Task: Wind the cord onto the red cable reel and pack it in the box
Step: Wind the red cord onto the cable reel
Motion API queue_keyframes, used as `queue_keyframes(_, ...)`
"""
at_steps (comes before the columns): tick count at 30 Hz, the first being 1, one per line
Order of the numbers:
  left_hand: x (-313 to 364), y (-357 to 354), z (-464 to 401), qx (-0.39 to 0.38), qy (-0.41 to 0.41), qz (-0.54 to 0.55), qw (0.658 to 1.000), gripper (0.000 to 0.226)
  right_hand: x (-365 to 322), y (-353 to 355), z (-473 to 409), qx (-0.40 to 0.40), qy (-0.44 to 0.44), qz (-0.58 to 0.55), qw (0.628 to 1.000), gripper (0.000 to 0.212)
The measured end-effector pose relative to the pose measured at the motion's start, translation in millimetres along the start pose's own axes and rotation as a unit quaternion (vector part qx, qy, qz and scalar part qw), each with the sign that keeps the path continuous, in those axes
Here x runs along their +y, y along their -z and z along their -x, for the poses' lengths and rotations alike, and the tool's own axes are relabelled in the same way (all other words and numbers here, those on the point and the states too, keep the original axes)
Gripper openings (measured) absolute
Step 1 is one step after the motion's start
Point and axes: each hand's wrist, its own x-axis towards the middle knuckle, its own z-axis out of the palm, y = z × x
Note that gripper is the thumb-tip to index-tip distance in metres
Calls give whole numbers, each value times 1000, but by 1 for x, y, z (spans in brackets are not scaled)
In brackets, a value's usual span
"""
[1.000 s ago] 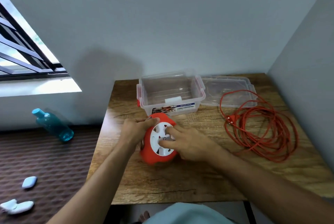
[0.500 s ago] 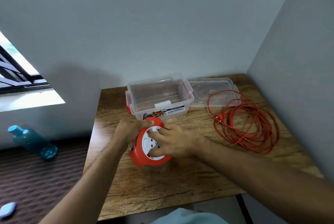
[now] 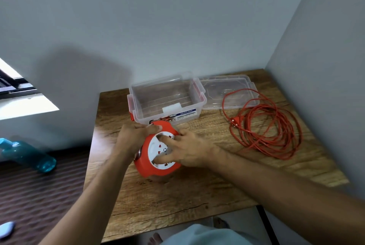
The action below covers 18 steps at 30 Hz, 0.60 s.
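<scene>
The red cable reel with a white socket face stands tilted on the wooden table, just in front of the box. My left hand grips its upper left rim. My right hand lies over the white face, fingers pressed into it. The orange cord lies in a loose coil on the table to the right, its plug near the coil's left side. The clear plastic box with red latches stands open and empty behind the reel.
The box's clear lid lies flat to the right of the box, partly under the cord. Walls close the table at the back and right. A teal bottle lies on the floor at left.
The view has swung to the right and tilted. Both hands stay on the reel, and my right fingers have shifted round on its white face. The cord coil has not moved.
</scene>
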Motion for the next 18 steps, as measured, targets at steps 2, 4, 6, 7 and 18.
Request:
queue_keyframes(2,-1,-5,3,20,2,33,999,15,-5,-4,2,-6,-81,-58,995,73)
queue_keyframes(4,-1,-11,7,48,1,76,996,15,-13,-4,3,19,-215,-152,965,67)
queue_keyframes(6,0,-21,10,68,-3,106,992,16,-27,-3,1,100,-375,-298,872,65)
queue_keyframes(7,1,-26,12,75,-8,114,991,18,-36,0,-1,133,-446,-401,789,64)
queue_keyframes(18,1,-22,6,39,-1,74,997,15,-9,6,32,60,-297,-229,925,48)
